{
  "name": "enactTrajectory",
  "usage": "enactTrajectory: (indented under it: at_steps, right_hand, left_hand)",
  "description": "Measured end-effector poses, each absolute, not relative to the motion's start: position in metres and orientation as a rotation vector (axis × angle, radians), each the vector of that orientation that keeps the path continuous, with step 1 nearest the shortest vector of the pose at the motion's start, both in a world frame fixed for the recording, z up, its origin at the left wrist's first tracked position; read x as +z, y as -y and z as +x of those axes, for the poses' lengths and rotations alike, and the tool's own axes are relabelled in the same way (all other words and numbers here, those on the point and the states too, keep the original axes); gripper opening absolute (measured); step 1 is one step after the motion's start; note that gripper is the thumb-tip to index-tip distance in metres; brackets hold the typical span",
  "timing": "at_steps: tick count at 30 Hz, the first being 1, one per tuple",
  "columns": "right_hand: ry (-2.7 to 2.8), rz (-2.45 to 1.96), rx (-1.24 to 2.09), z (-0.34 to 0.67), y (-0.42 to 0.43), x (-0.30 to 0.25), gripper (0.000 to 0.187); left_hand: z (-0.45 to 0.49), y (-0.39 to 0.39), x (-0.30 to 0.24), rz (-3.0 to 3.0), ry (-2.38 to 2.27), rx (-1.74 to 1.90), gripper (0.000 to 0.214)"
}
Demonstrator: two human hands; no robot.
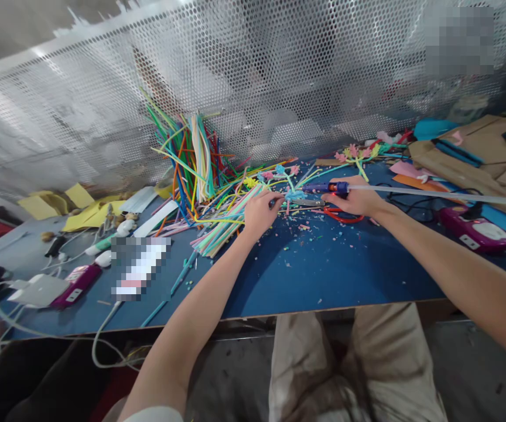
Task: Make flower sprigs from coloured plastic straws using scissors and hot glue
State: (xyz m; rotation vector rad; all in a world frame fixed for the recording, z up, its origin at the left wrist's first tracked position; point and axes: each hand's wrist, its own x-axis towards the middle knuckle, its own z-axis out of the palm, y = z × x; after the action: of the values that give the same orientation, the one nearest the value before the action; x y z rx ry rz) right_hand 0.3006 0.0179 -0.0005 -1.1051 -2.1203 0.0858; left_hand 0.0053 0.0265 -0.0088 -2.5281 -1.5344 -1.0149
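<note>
My right hand (359,196) grips a blue hot glue gun (321,187), with a long white glue stick (433,193) jutting out of its back to the right. Its nozzle points left, close to a light blue pipe cleaner piece (294,194). The fingers of my left hand (262,212) are pinched at the left end of that piece; exactly what part they hold is too small to tell. Red-handled scissors (344,217) lie just under my right hand. Pink and blue pipe cleaner flowers (280,170) stand behind the piece.
Bundles of coloured pipe cleaners (200,158) fill the back left, before a perforated metal screen (274,76). Fuzzy scraps litter the blue table (279,281). A phone (143,268), cables and a purple power strip (76,285) lie left; another purple power strip (477,230) and cardboard (464,146) lie right.
</note>
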Motion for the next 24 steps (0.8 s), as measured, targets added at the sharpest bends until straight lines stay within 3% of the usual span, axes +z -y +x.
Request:
enactTrajectory:
  at_steps: [13, 24]
  right_hand:
    - [2.132, -1.105, 0.106, 0.3003, -0.018, -0.0007, 0.04]
    - [2.098, -1.091, 0.061, 0.302, -0.0194, -0.0024, 0.041]
  left_hand:
    - [0.0072, -0.0243, -0.0077, -2.402, 1.705, -1.013, 0.021]
    - [0.0072, -0.0275, -0.0078, -2.455, 1.686, -0.938, 0.034]
